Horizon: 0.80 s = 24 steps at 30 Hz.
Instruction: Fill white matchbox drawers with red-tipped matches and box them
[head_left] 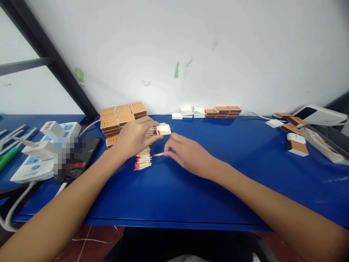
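A pile of red-tipped matches point(143, 160) lies on the blue table point(191, 193). My left hand point(134, 138) rests over the top of the pile with its fingers curled, and its fingertips touch a small white tray point(164, 129) partly filled with matches. My right hand point(185, 154) is just right of the pile and pinches a single match point(158, 155) whose red tip points left. A stack of orange matchboxes point(121, 118) stands right behind my left hand.
White trays point(188, 112) and brown sleeves point(223, 111) line the wall. More box parts point(293, 136) and a white device point(320, 115) lie at the right. A phone point(83, 156), power strips point(53, 136) and cables occupy the left.
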### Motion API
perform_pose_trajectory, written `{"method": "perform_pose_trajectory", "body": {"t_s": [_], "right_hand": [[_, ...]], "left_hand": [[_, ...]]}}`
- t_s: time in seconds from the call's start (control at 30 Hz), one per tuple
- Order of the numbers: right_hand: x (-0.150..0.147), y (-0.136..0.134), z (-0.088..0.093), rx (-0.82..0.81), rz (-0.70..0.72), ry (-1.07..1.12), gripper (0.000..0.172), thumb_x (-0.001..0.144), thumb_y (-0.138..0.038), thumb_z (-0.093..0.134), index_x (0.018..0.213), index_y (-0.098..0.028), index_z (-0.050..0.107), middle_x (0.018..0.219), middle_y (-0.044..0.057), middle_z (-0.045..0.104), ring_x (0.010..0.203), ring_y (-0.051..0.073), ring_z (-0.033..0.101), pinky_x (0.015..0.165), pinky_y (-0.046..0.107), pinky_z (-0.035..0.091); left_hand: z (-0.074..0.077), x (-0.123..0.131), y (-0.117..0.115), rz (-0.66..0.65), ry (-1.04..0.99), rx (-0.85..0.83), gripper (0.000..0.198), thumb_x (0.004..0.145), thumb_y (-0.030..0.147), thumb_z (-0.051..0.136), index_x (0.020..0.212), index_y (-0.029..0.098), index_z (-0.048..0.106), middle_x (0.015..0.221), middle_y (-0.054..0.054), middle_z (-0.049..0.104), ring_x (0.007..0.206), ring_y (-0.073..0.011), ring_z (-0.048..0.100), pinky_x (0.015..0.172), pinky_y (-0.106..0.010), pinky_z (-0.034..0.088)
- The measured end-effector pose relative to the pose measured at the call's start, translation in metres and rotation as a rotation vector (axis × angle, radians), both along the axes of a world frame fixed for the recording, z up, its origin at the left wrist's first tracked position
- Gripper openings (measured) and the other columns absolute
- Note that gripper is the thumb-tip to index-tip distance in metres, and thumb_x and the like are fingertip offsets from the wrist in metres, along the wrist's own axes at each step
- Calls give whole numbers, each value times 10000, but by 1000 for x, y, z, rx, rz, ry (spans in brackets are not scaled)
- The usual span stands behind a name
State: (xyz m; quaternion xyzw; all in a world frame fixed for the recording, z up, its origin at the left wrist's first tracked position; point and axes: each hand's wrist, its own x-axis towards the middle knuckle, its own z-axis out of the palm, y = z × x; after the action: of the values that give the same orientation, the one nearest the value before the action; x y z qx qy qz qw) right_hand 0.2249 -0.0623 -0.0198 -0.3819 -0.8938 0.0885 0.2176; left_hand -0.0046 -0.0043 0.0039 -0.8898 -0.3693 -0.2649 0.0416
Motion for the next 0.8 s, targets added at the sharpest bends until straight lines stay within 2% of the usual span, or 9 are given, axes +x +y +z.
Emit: {"method": "perform_pose_trajectory", "body": {"t_s": [0.1,0.2,0.5,0.8], "right_hand": [[21,14,5,80,-173,36,129,1079,-253,539,1042,-180,638,1051,87,617,861,205,580,779,333,444],[31,24,6,123,-254,35,128,1077,-255,527,1038,-192,631,1058,90,615,866,212,572,764,333,427],[26,21,1,204,-204,-31,102,1077,-247,545,1033,-178,605,1053,94,628,894,209,576,779,325,439],[29,23,1,166,-161,49,119,1074,-280,564,1004,-189,595,1022,65,613,829,177,540,739,298,404]], "left_hand": [[0,2,-2,-31,29,-18,348,945,400,769,1209,175,744,1157,-95,762,839,-208,708,691,-314,502],[-2,4,-5,-59,32,-3,387,936,426,780,1235,185,737,1154,-89,766,840,-211,717,684,-312,507],[-9,9,-6,-246,-105,8,364,922,440,800,1176,187,732,1084,-67,764,820,-178,698,672,-282,499],[-9,11,-7,-248,-116,-23,352,903,429,823,1148,190,742,1046,-50,753,799,-163,679,657,-275,480]]}}
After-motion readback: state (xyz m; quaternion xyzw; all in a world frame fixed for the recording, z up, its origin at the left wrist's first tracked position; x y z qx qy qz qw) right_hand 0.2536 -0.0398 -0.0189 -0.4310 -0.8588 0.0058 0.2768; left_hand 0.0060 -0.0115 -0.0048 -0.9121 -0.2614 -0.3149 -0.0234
